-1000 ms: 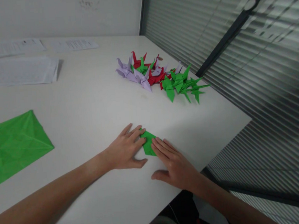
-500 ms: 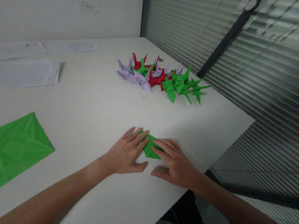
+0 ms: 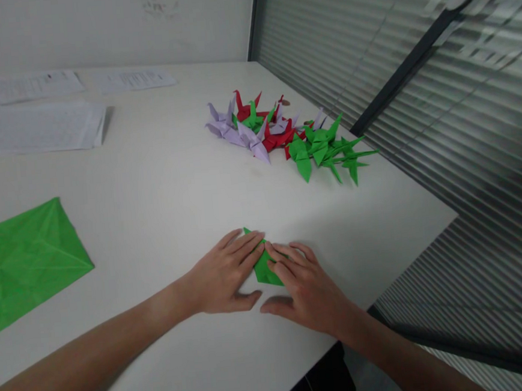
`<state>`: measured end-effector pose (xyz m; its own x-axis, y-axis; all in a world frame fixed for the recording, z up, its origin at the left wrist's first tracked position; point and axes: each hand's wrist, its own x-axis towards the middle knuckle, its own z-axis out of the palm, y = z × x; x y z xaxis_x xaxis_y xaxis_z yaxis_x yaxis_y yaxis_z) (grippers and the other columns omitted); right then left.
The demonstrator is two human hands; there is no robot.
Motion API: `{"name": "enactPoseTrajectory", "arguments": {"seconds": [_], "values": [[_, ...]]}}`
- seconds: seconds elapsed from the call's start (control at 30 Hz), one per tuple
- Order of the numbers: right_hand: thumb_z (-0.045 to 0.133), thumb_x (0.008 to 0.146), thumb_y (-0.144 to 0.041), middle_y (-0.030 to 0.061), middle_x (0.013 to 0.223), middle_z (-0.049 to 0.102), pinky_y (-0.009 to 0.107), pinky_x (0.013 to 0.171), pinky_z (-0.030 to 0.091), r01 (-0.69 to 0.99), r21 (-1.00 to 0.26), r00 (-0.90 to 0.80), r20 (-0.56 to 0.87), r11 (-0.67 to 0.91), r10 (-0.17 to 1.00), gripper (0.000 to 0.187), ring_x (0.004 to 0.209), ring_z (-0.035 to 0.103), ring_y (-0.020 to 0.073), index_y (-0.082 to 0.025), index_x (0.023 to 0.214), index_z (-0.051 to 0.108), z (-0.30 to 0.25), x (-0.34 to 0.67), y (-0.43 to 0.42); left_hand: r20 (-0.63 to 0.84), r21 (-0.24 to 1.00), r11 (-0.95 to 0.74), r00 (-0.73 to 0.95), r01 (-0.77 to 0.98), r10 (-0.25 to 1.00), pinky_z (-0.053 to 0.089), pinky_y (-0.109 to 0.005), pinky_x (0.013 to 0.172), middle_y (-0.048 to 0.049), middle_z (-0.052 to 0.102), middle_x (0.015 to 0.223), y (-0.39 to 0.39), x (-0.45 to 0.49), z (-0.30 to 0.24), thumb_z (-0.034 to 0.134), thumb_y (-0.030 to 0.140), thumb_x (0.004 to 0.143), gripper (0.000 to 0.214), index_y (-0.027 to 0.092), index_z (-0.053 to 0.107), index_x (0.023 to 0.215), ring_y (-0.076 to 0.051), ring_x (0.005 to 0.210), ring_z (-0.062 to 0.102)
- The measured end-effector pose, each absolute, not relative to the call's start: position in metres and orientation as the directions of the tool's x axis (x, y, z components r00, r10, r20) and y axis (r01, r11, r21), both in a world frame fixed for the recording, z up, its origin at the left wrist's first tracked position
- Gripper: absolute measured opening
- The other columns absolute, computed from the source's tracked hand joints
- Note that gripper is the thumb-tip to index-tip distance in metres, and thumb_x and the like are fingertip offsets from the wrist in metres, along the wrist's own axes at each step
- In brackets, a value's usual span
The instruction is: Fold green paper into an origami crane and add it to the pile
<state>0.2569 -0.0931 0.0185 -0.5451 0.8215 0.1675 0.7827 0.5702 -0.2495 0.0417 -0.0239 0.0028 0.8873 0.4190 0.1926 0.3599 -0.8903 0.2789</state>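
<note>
A small folded piece of green origami paper (image 3: 267,271) lies flat on the white table (image 3: 161,185), partly hidden under my fingers. My left hand (image 3: 228,273) rests on its left side, palm down, with the fingers stretched out over the paper and the thumb apart. From the right, my right hand (image 3: 302,288) presses its fingertips on the paper's right side, its thumb reaching left across the table. The fingertips of both hands nearly meet at the paper's middle. Neither hand grips it.
Folded paper cranes in purple, red and green (image 3: 278,134) lie clustered at the back right. A larger creased green sheet (image 3: 31,262) is at the left. Printed papers (image 3: 34,129) lie at the back left. Window blinds (image 3: 420,147) run along the table's right edge.
The fingers of both hands have shifted slightly over the folded paper, the left fingertips moving a little right towards the right ones. The view has tilted a little.
</note>
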Motion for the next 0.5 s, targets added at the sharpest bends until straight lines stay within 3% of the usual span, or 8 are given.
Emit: {"name": "enactPoseTrajectory", "arguments": {"seconds": [0.37, 0.5], "values": [[0.062, 0.083, -0.061, 0.0231, 0.133, 0.059, 0.055, 0.107, 0.036, 0.783, -0.237, -0.550, 0.166, 0.575, 0.818, 0.058, 0.128, 0.050, 0.0335, -0.010, 0.111, 0.059, 0.0172, 0.2579, -0.0934, 0.208, 0.301, -0.885, 0.882, 0.355, 0.424, 0.024, -0.053, 0.119, -0.0225, 0.036, 0.152, -0.0234, 0.0415, 0.0004, 0.059, 0.049, 0.082, 0.081, 0.007, 0.034, 0.146, -0.035, 0.144, 0.031], [0.062, 0.082, -0.062, 0.0232, 0.139, 0.054, 0.054, 0.103, 0.039, 0.792, -0.244, -0.537, 0.158, 0.560, 0.828, 0.054, 0.127, 0.049, 0.0344, -0.012, 0.103, 0.060, 0.0189, 0.2569, -0.0918, 0.205, 0.310, -0.882, 0.881, 0.355, 0.427, 0.025, -0.052, 0.118, -0.0216, 0.036, 0.153, -0.0215, 0.0410, 0.0003, 0.059, 0.049, 0.081, 0.082, 0.007, 0.035, 0.146, -0.035, 0.143, 0.034]]}}
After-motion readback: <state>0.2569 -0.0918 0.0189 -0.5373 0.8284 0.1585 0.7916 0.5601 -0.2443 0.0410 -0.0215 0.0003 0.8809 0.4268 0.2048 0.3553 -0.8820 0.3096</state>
